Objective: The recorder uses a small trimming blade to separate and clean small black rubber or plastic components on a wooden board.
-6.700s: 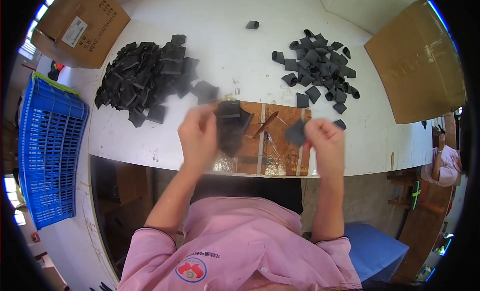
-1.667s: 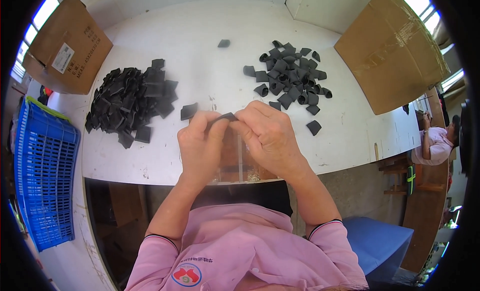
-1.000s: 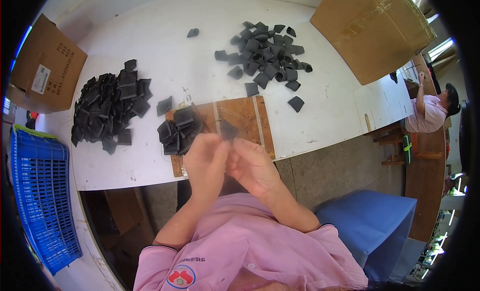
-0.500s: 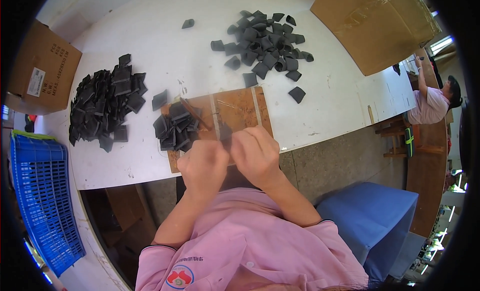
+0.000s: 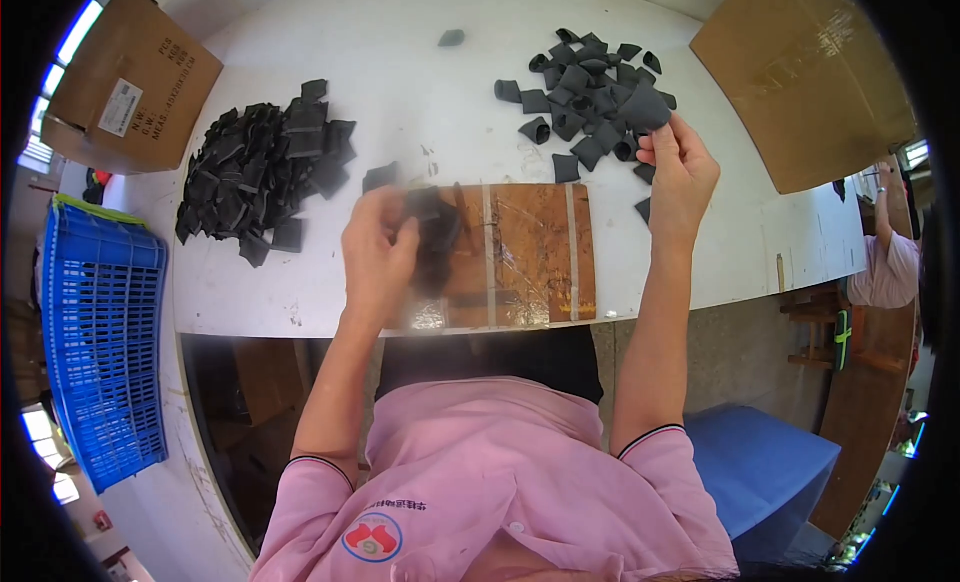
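My right hand [image 5: 683, 177] is raised over the far right pile, pinching a dark grey sleeve-like piece [image 5: 645, 107] between thumb and fingertips. My left hand [image 5: 380, 252] is at the left side of the wooden board [image 5: 540, 247], its fingers curled on a black flat piece [image 5: 424, 204] of the small stack there; motion blurs the stack and fingertips. A thin dark stick [image 5: 463, 217] lies on the board beside the stack. Under my right hand spreads the pile of puffed-open tube-like pieces [image 5: 590, 92].
A large heap of flat black pieces [image 5: 250, 177] lies on the white table [image 5: 300, 297]. Cardboard boxes stand at the far left [image 5: 130, 92] and far right [image 5: 810, 82]. A blue plastic basket [image 5: 105, 342] is at the left, a blue covered box [image 5: 750, 462] at the lower right. Another person [image 5: 885, 267] sits far right.
My hands, together over the board before, have parted. The right has gone out to the far right pile with a piece; the left has moved to the small stack. The whole view has shifted.
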A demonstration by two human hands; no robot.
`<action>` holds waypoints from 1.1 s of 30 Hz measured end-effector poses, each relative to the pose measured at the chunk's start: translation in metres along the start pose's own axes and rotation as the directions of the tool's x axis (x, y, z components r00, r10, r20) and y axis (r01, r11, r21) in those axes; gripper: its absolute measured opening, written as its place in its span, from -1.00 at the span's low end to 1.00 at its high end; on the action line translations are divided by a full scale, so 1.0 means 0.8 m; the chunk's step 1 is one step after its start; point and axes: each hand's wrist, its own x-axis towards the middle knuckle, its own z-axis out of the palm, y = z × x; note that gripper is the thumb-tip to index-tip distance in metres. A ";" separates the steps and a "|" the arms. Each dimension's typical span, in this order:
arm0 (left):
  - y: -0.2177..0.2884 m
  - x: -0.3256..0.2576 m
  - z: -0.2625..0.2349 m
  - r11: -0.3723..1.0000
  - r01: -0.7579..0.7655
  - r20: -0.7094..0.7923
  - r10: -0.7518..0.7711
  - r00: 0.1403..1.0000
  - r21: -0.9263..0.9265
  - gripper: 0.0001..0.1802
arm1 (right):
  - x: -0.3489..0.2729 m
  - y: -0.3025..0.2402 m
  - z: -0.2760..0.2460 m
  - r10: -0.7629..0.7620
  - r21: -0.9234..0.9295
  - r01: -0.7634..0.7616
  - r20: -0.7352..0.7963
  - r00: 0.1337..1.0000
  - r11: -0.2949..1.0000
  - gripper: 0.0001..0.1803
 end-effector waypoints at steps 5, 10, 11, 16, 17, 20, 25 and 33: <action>-0.020 0.012 0.013 0.918 -0.118 0.143 0.067 0.987 0.380 -0.73 | -0.057 0.029 -0.004 0.048 0.015 -0.047 -0.079 0.996 0.999 -0.70; -0.035 0.018 0.034 0.781 -0.213 0.254 0.072 0.965 0.587 -0.85 | -0.119 0.029 -0.014 0.305 0.018 -0.310 0.129 0.943 0.951 -0.71; -0.034 0.019 0.036 0.734 -0.274 0.300 0.100 0.949 0.622 -0.89 | -0.123 0.032 -0.015 0.331 0.024 -0.341 0.183 0.925 0.940 -0.72; -0.027 0.023 0.039 0.621 -0.444 0.457 0.152 0.876 0.646 -0.93 | -0.142 0.036 -0.010 0.400 0.030 -0.430 0.313 0.861 0.903 -0.78; -0.021 0.025 0.038 0.573 -0.514 0.526 0.161 0.835 0.639 -0.96 | -0.146 0.040 -0.008 0.367 -0.008 -0.385 0.323 0.873 0.923 -0.79; -0.030 0.025 0.044 0.466 -0.614 0.573 0.245 0.782 0.638 -0.93 | -0.157 0.055 -0.003 0.265 -0.110 -0.241 0.342 0.902 0.964 -0.77; -0.040 0.020 0.048 0.427 -0.616 0.549 0.284 0.786 0.662 -0.98 | -0.164 0.046 0.008 0.096 -0.157 -0.035 0.400 0.911 0.987 -0.80; -0.071 0.053 0.001 0.978 -0.133 0.146 0.110 0.983 0.162 -0.95 | -0.175 0.039 0.014 0.093 -0.165 -0.003 0.546 0.832 0.986 -0.88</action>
